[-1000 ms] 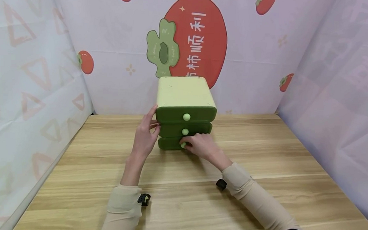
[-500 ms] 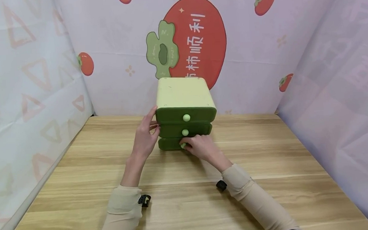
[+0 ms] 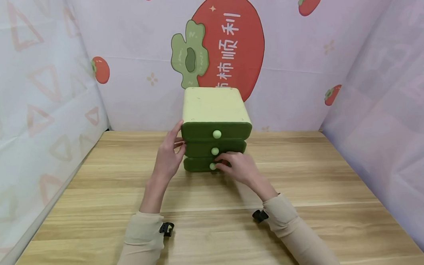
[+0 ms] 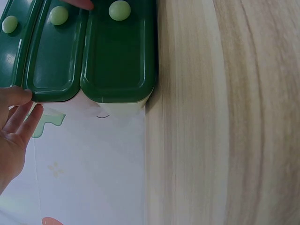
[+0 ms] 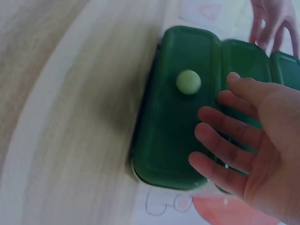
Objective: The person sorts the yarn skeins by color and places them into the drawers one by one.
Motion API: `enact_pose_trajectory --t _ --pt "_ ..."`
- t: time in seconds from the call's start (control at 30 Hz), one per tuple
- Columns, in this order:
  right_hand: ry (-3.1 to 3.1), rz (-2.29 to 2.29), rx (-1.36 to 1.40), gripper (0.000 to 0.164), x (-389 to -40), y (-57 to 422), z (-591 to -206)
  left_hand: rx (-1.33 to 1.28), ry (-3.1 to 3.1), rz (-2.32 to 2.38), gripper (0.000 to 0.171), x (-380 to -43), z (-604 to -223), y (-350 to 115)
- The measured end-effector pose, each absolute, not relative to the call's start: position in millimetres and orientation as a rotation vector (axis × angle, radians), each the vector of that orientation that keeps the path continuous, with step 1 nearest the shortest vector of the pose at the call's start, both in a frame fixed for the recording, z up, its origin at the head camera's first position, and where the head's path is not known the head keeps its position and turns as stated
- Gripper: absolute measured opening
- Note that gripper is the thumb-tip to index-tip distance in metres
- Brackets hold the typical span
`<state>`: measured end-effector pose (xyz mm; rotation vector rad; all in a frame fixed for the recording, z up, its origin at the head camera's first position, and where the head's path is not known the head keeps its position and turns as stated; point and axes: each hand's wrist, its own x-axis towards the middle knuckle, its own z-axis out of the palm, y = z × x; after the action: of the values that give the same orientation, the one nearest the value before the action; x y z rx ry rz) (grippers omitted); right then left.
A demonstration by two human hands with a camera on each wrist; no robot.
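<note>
A small drawer cabinet (image 3: 214, 104) with a cream top and three green drawer fronts stands at the back middle of the table. Each front has a round pale-green knob. My left hand (image 3: 167, 159) holds the cabinet's left side; in the left wrist view its thumb (image 4: 18, 96) lies at the drawer-front edge, with fingers (image 4: 29, 123) at the side. Just right of the bottom drawer's knob (image 5: 188, 82), my right hand (image 3: 241, 166) has its fingers spread and loosely bent. In the right wrist view that knob is free of the fingers. All three drawers look closed.
The wooden table (image 3: 217, 236) extends in front of the cabinet and to both sides. A patterned cloth backdrop (image 3: 134, 96) hangs close behind it, and cloth walls (image 3: 383, 99) flank the table. Each wrist carries a small black device (image 3: 166, 229).
My right hand has let go of the bottom drawer's knob, opened its fingers and moved slightly right. The left hand keeps its place on the cabinet. The head view has shifted a little.
</note>
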<state>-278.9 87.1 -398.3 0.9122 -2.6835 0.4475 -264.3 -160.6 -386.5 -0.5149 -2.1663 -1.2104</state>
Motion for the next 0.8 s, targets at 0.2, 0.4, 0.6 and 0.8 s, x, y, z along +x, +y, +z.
enact_pose_trajectory --t 0.2,0.4,0.6,0.8 --pt "-2.739 0.526 0.860 0.020 -278.1 104.0 -387.6 -0.501 -2.191 -1.230 0.079 -263.4 -385.6 -160.3" --pt "-2.767 0.610 0.832 0.027 -279.9 128.4 -371.0 -0.467 -2.238 -1.215 0.076 -261.3 -383.4 -162.9" --pt "-2.775 0.662 0.762 0.028 -283.7 155.3 -361.0 -0.368 -2.518 -0.947 0.079 -257.3 -384.7 -177.7" --pt "-2.771 0.592 0.659 0.051 -291.5 169.6 -365.6 -0.314 -2.728 -0.685 0.093 -254.0 -390.6 -192.9"
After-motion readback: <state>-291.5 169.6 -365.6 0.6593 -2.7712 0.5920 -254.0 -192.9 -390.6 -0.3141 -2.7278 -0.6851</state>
